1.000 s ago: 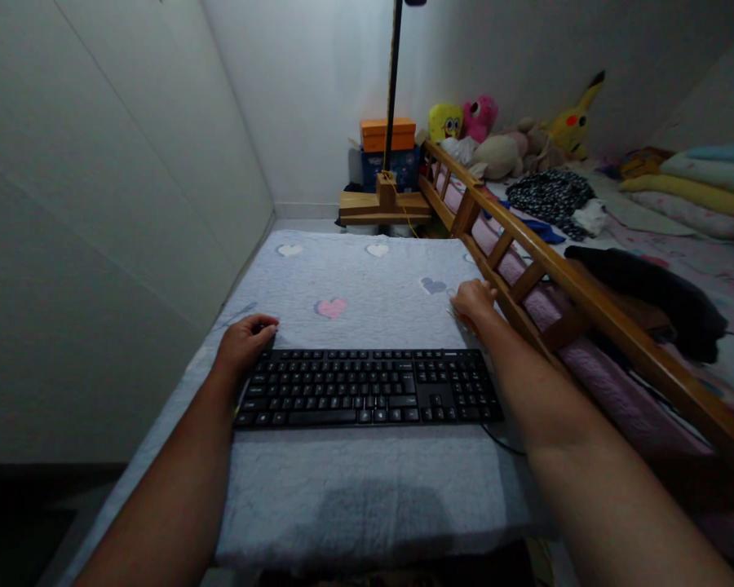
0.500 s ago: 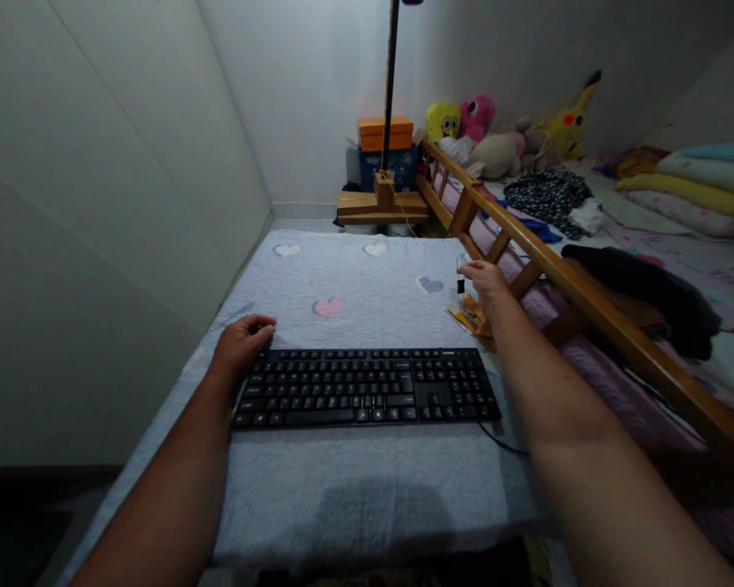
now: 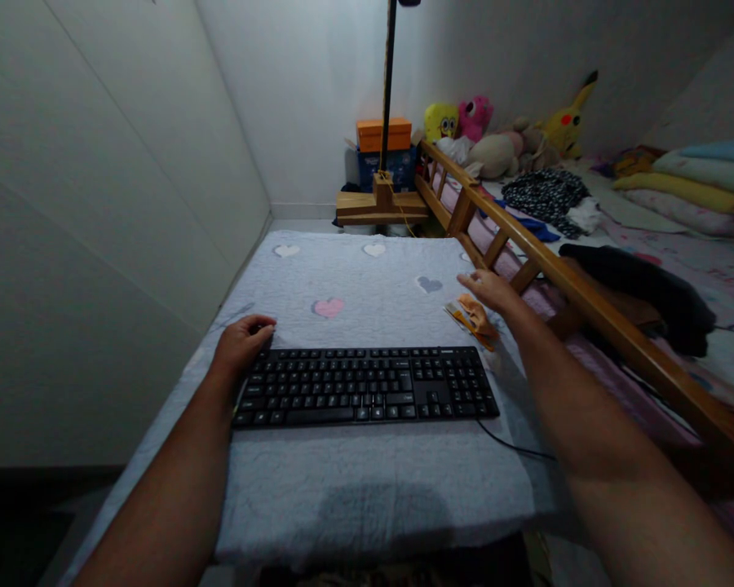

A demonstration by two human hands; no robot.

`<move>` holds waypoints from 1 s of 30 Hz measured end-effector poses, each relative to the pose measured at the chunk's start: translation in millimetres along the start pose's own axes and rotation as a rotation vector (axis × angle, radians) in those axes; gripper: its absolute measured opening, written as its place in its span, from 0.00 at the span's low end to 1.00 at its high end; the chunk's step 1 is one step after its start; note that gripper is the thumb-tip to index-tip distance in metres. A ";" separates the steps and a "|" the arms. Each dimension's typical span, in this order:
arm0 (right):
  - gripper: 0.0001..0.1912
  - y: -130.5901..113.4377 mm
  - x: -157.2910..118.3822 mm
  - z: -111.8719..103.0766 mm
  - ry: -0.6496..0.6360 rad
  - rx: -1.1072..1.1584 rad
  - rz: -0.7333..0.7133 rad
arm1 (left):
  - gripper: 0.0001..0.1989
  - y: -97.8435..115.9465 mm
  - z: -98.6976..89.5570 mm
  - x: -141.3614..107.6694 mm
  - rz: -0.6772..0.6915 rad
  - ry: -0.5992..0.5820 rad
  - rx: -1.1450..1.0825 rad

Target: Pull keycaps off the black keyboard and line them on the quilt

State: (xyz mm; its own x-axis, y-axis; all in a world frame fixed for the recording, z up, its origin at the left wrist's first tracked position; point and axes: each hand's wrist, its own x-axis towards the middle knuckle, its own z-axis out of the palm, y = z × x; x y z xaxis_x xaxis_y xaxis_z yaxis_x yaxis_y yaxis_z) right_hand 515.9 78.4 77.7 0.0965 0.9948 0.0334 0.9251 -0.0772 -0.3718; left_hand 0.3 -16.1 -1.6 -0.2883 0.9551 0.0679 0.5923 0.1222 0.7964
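Note:
A black full-size keyboard (image 3: 367,387) lies flat across the light blue cloth with hearts, its cable running off to the right. My left hand (image 3: 241,342) rests on its side at the keyboard's upper left corner, thumb and fingers loosely curved with a gap between them. Past the keyboard's upper right corner, my right hand (image 3: 486,287) hovers near the cloth's right edge, fingers pointing left and nothing visible in them. Just below that hand lies a crumpled orange and yellow piece (image 3: 474,316), perhaps a wrapper or cloth.
A wooden bed rail (image 3: 544,244) runs along the right side, with clothes, folded bedding and plush toys (image 3: 477,118) beyond. A wooden stand (image 3: 382,204) with a dark pole stands behind the table, before an orange box (image 3: 384,134). A pale panel (image 3: 128,244) rises on the left.
The small clear item with a black part that hung from my right fingers is no longer visible. My right hand has shifted slightly down and right, uncovering the orange piece. My left hand stays put.

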 end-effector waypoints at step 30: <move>0.17 4.0 -112.9 8.6 0.245 -0.045 -0.087 | 0.20 0.4 -0.5 -2.0 0.012 0.028 -0.104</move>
State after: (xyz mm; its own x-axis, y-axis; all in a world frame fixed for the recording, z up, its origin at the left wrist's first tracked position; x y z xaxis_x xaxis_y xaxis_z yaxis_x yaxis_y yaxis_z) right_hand 505.6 -33.6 64.5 0.0971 0.9525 0.2887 0.9487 -0.0009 -0.3162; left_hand 0.7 -18.1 -1.1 -0.3037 0.9482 0.0933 0.5146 0.0808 0.8536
